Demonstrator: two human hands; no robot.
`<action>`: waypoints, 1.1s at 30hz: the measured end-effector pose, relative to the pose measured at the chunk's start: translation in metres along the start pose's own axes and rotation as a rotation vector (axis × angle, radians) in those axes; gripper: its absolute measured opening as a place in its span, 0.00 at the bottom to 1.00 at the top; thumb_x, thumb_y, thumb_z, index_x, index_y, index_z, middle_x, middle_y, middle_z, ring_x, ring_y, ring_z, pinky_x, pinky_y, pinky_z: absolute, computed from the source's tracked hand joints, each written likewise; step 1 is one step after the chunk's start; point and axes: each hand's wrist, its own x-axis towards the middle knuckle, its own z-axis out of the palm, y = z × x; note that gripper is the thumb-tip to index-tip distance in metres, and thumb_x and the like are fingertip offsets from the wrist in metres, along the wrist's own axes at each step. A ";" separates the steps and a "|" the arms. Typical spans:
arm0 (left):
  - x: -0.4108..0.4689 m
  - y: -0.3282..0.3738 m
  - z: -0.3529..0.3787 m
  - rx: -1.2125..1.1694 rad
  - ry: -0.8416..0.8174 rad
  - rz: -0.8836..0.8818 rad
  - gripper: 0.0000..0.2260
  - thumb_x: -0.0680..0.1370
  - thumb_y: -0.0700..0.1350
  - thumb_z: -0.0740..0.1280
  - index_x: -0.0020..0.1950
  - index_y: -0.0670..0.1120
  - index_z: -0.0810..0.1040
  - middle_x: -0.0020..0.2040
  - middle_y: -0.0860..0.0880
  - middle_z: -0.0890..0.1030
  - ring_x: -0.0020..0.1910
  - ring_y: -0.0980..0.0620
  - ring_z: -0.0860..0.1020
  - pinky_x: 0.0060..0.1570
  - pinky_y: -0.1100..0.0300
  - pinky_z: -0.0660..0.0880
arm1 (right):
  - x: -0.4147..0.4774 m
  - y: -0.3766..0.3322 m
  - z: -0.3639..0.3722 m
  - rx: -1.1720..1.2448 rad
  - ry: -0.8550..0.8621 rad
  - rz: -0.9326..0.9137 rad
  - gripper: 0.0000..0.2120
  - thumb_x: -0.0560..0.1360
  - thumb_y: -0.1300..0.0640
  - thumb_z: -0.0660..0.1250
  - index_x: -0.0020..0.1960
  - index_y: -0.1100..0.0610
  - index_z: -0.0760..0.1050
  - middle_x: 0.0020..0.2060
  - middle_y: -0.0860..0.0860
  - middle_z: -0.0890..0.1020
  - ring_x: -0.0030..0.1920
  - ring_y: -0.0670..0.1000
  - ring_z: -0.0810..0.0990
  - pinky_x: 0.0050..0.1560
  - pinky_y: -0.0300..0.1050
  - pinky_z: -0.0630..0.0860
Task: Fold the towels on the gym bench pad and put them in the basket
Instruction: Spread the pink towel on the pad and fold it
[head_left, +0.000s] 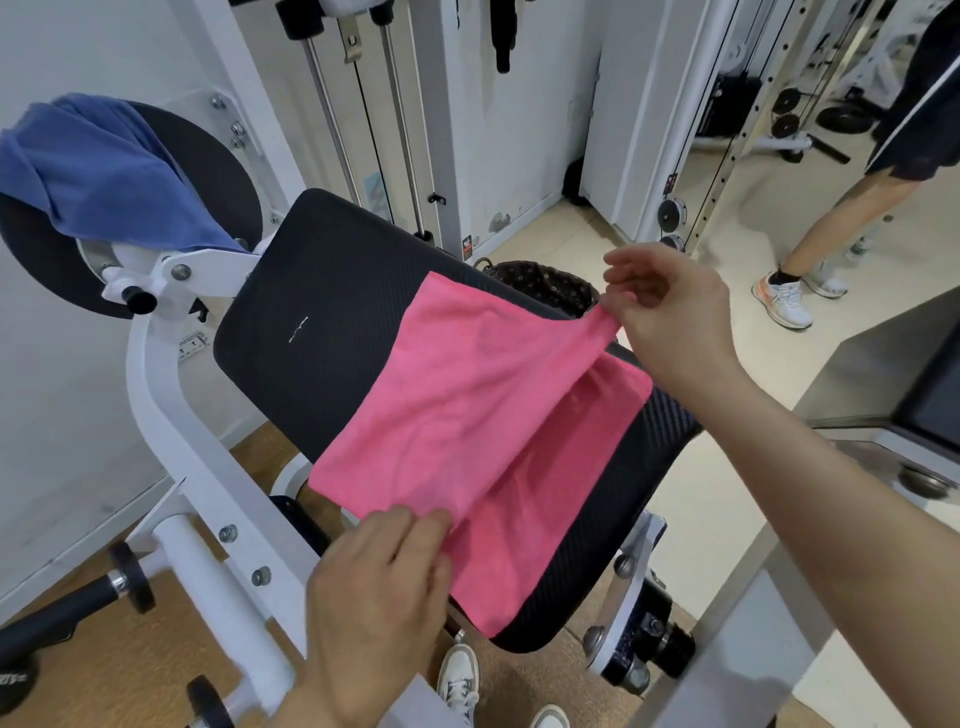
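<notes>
A pink towel (467, 405) lies on the black gym bench pad (322, 312), with one half lifted and folded over toward the left. My right hand (670, 317) pinches the towel's far right corner above the pad. My left hand (379, 597) pinches the near edge of the lifted layer at the pad's front. A blue towel (98, 171) hangs over a round black roller pad at the upper left. The basket (550, 283), lined with dark patterned fabric, stands on the floor behind the pad and is mostly hidden by it.
The white machine frame (176, 415) runs along the left of the pad, with black pegs low down. Cable columns stand behind. Another person's legs (831, 244) are at the upper right. A grey platform (883, 374) sits to the right.
</notes>
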 end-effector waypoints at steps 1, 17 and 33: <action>-0.002 0.002 0.001 -0.003 0.017 0.016 0.09 0.72 0.42 0.60 0.50 0.47 0.76 0.34 0.49 0.74 0.33 0.48 0.70 0.28 0.55 0.67 | -0.002 0.001 -0.002 -0.022 -0.008 -0.016 0.16 0.70 0.71 0.68 0.54 0.57 0.80 0.46 0.52 0.82 0.46 0.46 0.80 0.51 0.36 0.77; -0.045 0.030 0.078 -0.177 -0.354 -0.066 0.08 0.71 0.52 0.64 0.45 0.50 0.78 0.41 0.57 0.78 0.42 0.55 0.74 0.45 0.63 0.68 | -0.027 0.035 -0.020 -0.941 -0.506 -0.612 0.10 0.60 0.72 0.67 0.32 0.57 0.76 0.33 0.51 0.76 0.35 0.56 0.73 0.29 0.47 0.72; 0.031 -0.016 -0.041 -0.530 -0.165 -0.375 0.13 0.75 0.38 0.66 0.47 0.58 0.73 0.40 0.57 0.78 0.36 0.56 0.75 0.34 0.69 0.69 | -0.062 0.024 -0.018 -1.021 -0.473 -0.691 0.05 0.68 0.61 0.63 0.39 0.52 0.76 0.34 0.48 0.76 0.36 0.53 0.76 0.34 0.46 0.67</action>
